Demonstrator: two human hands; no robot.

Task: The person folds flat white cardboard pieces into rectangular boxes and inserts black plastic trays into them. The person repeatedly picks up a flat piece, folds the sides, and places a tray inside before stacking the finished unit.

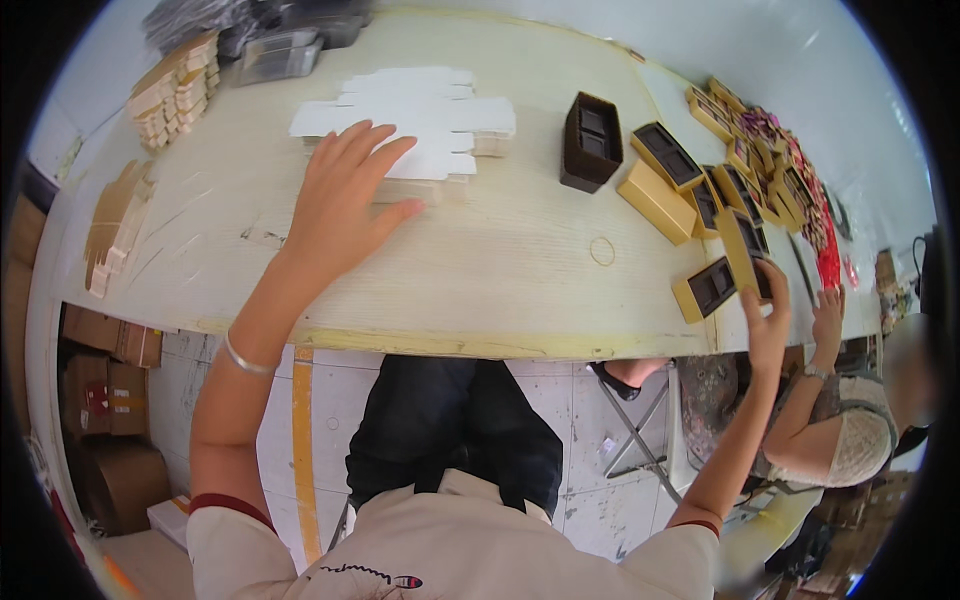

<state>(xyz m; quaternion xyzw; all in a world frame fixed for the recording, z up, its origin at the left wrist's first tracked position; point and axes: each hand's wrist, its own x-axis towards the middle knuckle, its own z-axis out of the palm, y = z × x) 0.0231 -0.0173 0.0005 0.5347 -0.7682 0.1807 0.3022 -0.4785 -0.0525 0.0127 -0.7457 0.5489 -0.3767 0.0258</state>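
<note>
While left fingers (347, 148) spread over white cartons (430, 115), a gold box (737, 245) sits gripped between right fingers (774, 282).

Open across the middle front of the table (480, 285), from the left hand (348, 190) to just short of the gold boxes (658, 203) at right. Passable between the white carton blanks (430, 120) and the brown tray stack (590, 145); narrow from that stack to the nearest boxes. Crowded at right by those boxes, by a tilted box (737, 248) in the right hand (768, 318), and by a co-worker's hand (828, 315) beyond. Blocked at far left by a carton stack (118, 230), and farther back by plastic containers (278, 60).
</note>
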